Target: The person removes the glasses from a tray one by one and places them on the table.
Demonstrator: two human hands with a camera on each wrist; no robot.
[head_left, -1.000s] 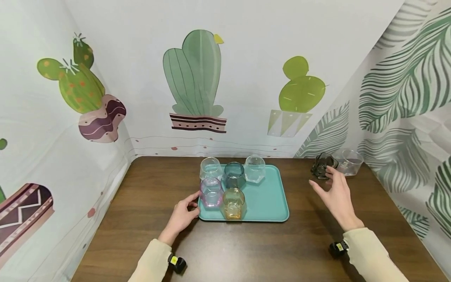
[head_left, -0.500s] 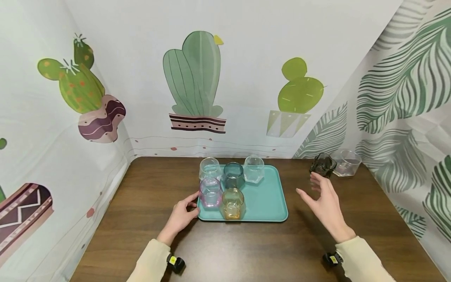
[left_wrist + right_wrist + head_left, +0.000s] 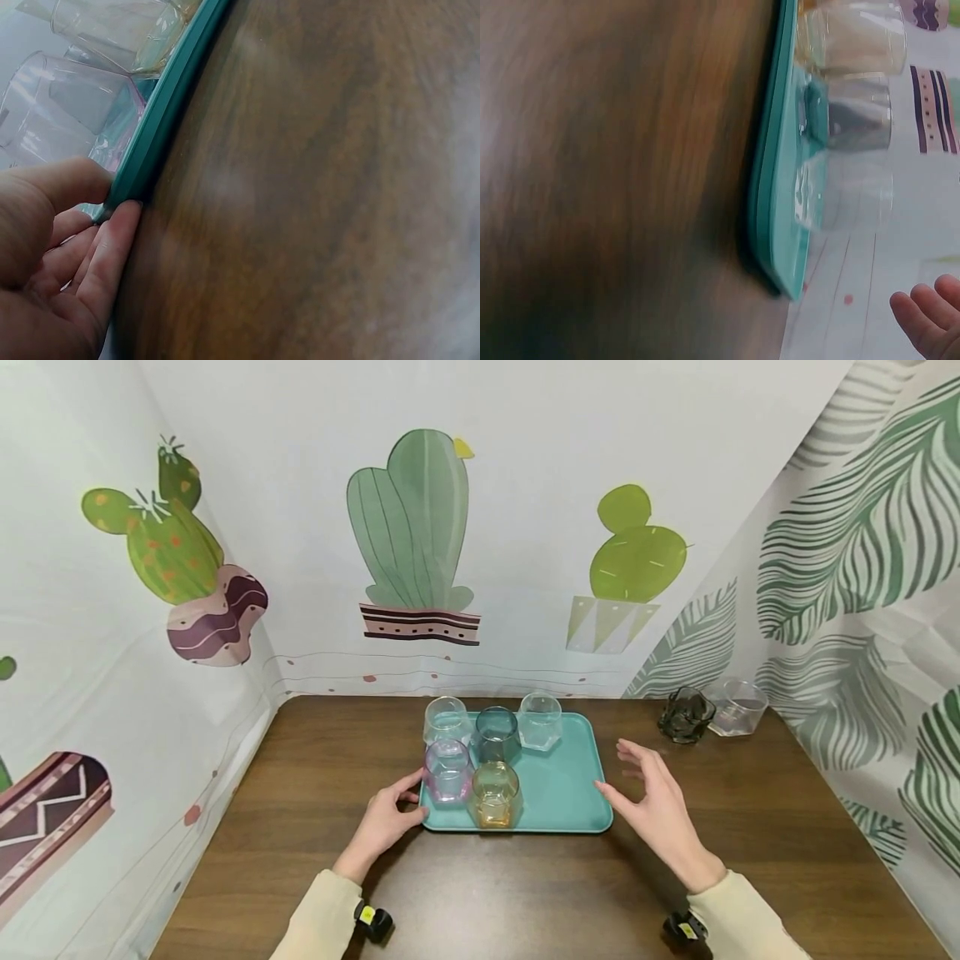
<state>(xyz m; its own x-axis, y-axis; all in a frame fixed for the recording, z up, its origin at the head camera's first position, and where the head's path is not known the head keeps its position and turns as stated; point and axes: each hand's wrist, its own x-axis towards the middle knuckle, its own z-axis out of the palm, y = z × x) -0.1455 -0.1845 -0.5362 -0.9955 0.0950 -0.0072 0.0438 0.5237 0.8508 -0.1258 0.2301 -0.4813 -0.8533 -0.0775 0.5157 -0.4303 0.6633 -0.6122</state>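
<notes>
A turquoise tray (image 3: 562, 789) lies on the table with several drinking glasses on its left and middle. They include a pink glass (image 3: 448, 775), an amber glass (image 3: 495, 795), a blue-grey glass (image 3: 497, 735), a left clear glass (image 3: 447, 722) and a right clear glass (image 3: 540, 722). At the tray's left edge, near its front corner, my left hand (image 3: 384, 821) pinches the rim between thumb and fingers, as the left wrist view confirms. My right hand (image 3: 660, 810) hovers beside the tray's right edge with fingers spread, holding nothing; only its fingertips (image 3: 922, 311) appear in the right wrist view.
A black glass (image 3: 686, 717) and another clear glass (image 3: 740, 708) stand at the back right of the wooden table (image 3: 510, 902). A cloth backdrop (image 3: 525, 527) printed with cacti and leaves rises behind the table's back edge.
My right hand has moved left, away from the black glass, to the tray's right edge. My left hand has stayed at the tray's left edge.
</notes>
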